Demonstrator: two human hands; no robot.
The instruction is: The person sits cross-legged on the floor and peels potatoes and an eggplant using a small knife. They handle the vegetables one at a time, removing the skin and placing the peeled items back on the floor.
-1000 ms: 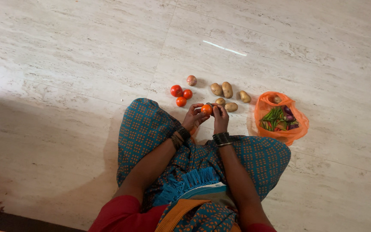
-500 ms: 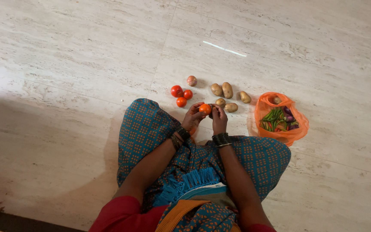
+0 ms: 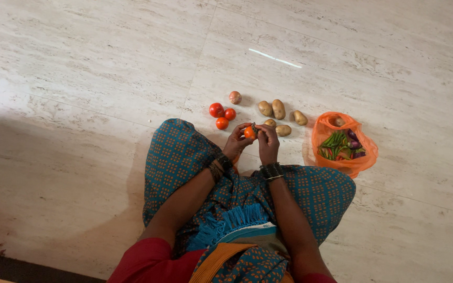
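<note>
Left hand (image 3: 237, 142): near the middle of the frame, just above the lap, fingers curled around an orange-red tomato (image 3: 249, 132) and gripping it from the left.
Right hand (image 3: 267, 141): just right of the left hand, fingers bent and closed against the right side of the same tomato; a small greyish bit shows at the fingertips, too small to tell what it is.
Held tomato: between the two hands, clear of the floor, slightly above the centre of the frame.
Wrists: dark bangles on both, the right stack (image 3: 271, 170) thicker than the left (image 3: 220, 165).
Loose tomatoes (image 3: 222, 115): three red ones grouped on the floor, up and to the left of the hands, touching or nearly so.
Onion (image 3: 235, 97): one pinkish bulb, just above the three tomatoes, apart from them.
Potatoes (image 3: 278, 109): several brown ones on the floor above and to the right of the hands; two lie just beside the right fingers.
Orange bag (image 3: 322, 131): thin plastic, open, at the right of the frame, holding green chillies, small purple brinjals and one potato near its top.
Floor (image 3: 79, 78): pale polished stone tile with a streak of reflected light in the upper middle.
Lap: teal cloth with orange dots (image 3: 179, 157), filling the lower centre.
</note>
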